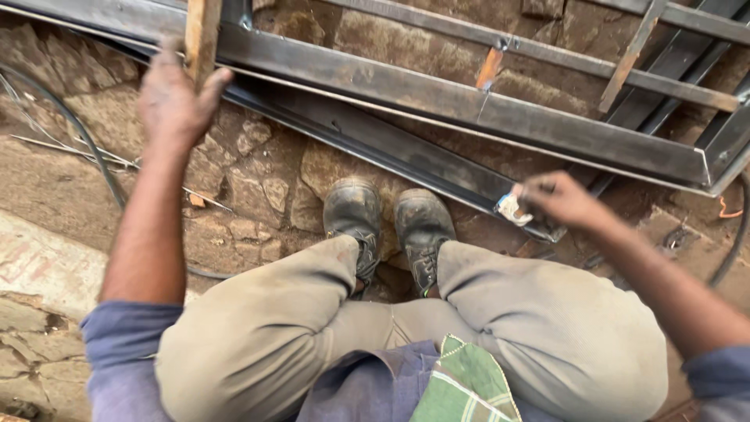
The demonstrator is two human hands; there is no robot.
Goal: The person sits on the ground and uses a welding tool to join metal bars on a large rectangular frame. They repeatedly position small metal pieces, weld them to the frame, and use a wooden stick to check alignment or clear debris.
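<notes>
My left hand [173, 98] grips a rusty upright bar [202, 35] at the top left, where it meets a long grey steel frame [437, 98] lying on the stone ground. My right hand [558, 199] is closed on a small whitish piece, like chalk or a rag [512, 209], and holds it at the end of a dark steel section [391, 144] that runs diagonally below the frame. I squat, with both boots [388, 223] on the stones between my arms.
Rough stone paving [258, 184] lies under everything. A black cable [86, 141] curves along the left, with thin wire rods beside it. More rusty bars [633, 51] cross the frame at the upper right. An orange scrap [728, 211] lies at the right edge.
</notes>
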